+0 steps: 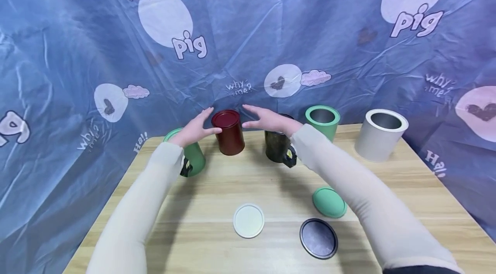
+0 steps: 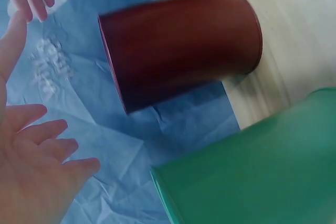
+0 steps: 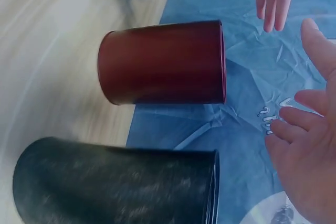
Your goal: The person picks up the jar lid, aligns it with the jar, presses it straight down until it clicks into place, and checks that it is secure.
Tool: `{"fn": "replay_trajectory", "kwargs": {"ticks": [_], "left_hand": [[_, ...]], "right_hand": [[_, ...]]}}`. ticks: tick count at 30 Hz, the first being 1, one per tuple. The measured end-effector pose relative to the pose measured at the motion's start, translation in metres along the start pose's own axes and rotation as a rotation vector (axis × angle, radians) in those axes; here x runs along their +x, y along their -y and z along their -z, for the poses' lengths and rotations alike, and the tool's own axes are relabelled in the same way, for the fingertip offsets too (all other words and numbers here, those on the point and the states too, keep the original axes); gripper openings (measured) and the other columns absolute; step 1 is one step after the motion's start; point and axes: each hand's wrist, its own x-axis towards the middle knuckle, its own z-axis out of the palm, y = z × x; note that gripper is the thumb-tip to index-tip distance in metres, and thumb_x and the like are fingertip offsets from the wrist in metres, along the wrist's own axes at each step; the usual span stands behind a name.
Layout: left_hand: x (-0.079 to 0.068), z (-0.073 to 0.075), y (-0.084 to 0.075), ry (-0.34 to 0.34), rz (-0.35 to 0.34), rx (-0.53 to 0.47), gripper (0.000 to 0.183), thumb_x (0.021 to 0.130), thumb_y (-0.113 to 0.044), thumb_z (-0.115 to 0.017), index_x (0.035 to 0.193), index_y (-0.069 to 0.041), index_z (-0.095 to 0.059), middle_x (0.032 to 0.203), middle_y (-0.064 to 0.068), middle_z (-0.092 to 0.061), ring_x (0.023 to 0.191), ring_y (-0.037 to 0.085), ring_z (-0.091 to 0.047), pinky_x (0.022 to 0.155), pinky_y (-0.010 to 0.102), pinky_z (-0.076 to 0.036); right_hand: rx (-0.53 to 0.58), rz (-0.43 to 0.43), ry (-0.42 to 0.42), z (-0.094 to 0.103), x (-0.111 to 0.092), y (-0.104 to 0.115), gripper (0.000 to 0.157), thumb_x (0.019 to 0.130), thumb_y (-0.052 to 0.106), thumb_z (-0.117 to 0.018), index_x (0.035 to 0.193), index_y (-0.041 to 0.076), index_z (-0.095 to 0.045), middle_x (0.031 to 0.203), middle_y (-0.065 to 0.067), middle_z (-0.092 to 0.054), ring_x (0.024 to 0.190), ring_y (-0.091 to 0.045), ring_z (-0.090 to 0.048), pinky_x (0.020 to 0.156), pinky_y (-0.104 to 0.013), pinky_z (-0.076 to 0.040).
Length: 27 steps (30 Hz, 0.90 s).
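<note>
Red canister being framed from both sides

With its red lid seemingly in place, it is being supported upright at the back of the worktop, near the blue cloth. To one side, the left hand is being held with fingers extended and nothing grasped; opposite, the right hand is being held likewise, released. Both are being shown apart from the canister by the wrist views, near its top. It is being flanked by a green canister on the left and a black canister on the right, neither touching it. For a steady grip, level palms and even pressure from both sides are being advised, with the neighbours being given room.
</note>
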Motion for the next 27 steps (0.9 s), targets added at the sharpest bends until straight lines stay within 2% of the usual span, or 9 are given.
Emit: {"fn": "replay_trajectory", "kwargs": {"ticks": [3, 9, 18, 23, 27], "left_hand": [[-0.010, -0.006, -0.006, 0.007, -0.044, -0.004, 0.089, 0.089, -0.033, -0.069, 0.155, -0.004, -0.017, 0.162, 0.018, -0.013, 0.150, 0.036, -0.006, 0.121, 0.051, -0.014], [-0.029, -0.019, -0.020, 0.048, -0.099, -0.006, 0.091, 0.088, -0.035, -0.070, 0.155, -0.008, -0.016, 0.163, 0.013, -0.009, 0.150, 0.033, -0.001, 0.120, 0.054, -0.013], [-0.056, -0.038, -0.032, 0.057, -0.156, -0.052, 0.090, 0.087, -0.028, -0.072, 0.155, -0.004, -0.017, 0.163, 0.016, -0.007, 0.150, 0.037, 0.000, 0.119, 0.056, -0.012], [-0.062, -0.061, -0.039, 0.008, -0.216, 0.000, 0.088, 0.085, -0.029, -0.074, 0.152, 0.000, -0.024, 0.160, 0.020, -0.015, 0.148, 0.040, -0.007, 0.119, 0.057, -0.012], [-0.068, -0.084, -0.050, 0.001, -0.241, 0.048, 0.088, 0.084, -0.033, -0.074, 0.151, 0.000, -0.028, 0.160, 0.017, -0.021, 0.148, 0.037, -0.013, 0.120, 0.054, -0.012]], "right_hand": [[-0.041, 0.023, 0.010, 0.000, -0.014, -0.002, 0.078, 0.094, 0.036, -0.062, 0.155, 0.011, -0.020, 0.162, -0.010, -0.019, 0.149, -0.025, -0.017, 0.121, -0.043, -0.019], [-0.157, 0.123, 0.022, -0.003, -0.044, 0.002, 0.078, 0.094, 0.030, -0.063, 0.154, 0.004, -0.021, 0.161, -0.017, -0.018, 0.149, -0.032, -0.014, 0.121, -0.047, -0.017], [-0.161, 0.193, 0.076, -0.015, -0.087, 0.000, 0.080, 0.093, 0.031, -0.064, 0.153, 0.001, -0.021, 0.160, -0.018, -0.017, 0.149, -0.033, -0.012, 0.120, -0.050, -0.018], [-0.152, 0.198, 0.077, -0.017, -0.116, -0.009, 0.079, 0.092, 0.030, -0.065, 0.153, 0.002, -0.024, 0.160, -0.017, -0.019, 0.149, -0.036, -0.013, 0.118, -0.052, -0.021], [-0.154, 0.196, 0.068, -0.021, -0.141, -0.025, 0.078, 0.091, 0.029, -0.066, 0.151, 0.000, -0.026, 0.159, -0.020, -0.022, 0.147, -0.040, -0.016, 0.117, -0.055, -0.022]]}}
